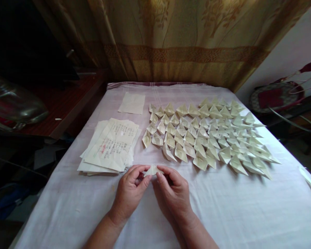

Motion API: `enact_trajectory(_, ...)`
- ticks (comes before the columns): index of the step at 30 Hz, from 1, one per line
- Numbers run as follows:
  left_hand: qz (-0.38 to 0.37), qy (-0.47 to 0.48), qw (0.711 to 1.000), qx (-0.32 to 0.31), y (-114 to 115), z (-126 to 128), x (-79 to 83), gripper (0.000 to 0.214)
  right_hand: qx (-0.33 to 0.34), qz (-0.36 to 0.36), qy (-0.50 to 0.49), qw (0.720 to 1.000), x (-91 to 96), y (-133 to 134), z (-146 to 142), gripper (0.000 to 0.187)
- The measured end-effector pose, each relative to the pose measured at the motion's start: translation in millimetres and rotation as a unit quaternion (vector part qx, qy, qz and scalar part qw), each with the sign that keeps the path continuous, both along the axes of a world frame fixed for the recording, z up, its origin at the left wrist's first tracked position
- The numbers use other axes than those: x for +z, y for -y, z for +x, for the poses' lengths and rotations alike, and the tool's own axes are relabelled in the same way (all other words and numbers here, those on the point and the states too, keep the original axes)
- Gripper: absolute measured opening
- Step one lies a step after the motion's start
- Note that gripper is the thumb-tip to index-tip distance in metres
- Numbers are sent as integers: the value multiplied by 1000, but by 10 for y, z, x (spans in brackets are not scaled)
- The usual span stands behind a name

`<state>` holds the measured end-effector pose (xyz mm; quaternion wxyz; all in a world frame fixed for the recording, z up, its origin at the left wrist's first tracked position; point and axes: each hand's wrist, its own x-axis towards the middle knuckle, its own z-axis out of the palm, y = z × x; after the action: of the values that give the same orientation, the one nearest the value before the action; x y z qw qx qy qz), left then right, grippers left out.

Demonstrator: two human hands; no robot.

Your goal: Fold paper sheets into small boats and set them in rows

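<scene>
Between my two hands is a small folded piece of pale paper, raised slightly over the front middle of the table. My left hand pinches its left end between thumb and fingers. The right end is pinched the same way by my right hand. Fingertips cover both ends, so only the middle of the fold shows. Just beyond my right hand, many folded paper boats stand in close rows. Left of my hands lies a stack of paper sheets, the top one bearing handwriting in black and red.
A single blank sheet lies near the back of the white tablecloth. A white strip rests at the right edge. Behind hangs a gold curtain. A dark red cabinet stands at the left, a round woven item at the right.
</scene>
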<state>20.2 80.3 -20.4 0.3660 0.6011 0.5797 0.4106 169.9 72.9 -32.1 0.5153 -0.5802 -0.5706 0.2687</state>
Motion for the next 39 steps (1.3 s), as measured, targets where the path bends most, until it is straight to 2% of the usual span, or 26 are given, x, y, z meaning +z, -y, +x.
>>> enact_trajectory(9, 16, -29, 999, -17, -10, -27, -16, 22, 7, 8, 0, 1000, -30, -10, 9, 15)
enact_trajectory(18, -24, -2, 1000, -11, -18, -31, -36, 24, 17, 33, 25, 999, 13, -13, -19, 17)
enact_trajectory(26, 18, 6, 1000, -13, -23, -14, -51, 22, 4, 38, 32, 999, -40, -23, -12, 19)
enact_trajectory(33, -30, 50, 998, -9, -47, -36, -60, 25, 13, 47, 40, 998, -25, -24, -20, 20)
enact_trajectory(36, -4, 27, 1000, -4, -35, -29, -86, 23, 5, 44, 47, 998, -14, -15, -37, 21)
enact_trajectory(39, 69, -34, 997, -2, -8, -9, -110, 19, -12, 22, 58, 998, -5, -3, -59, 23)
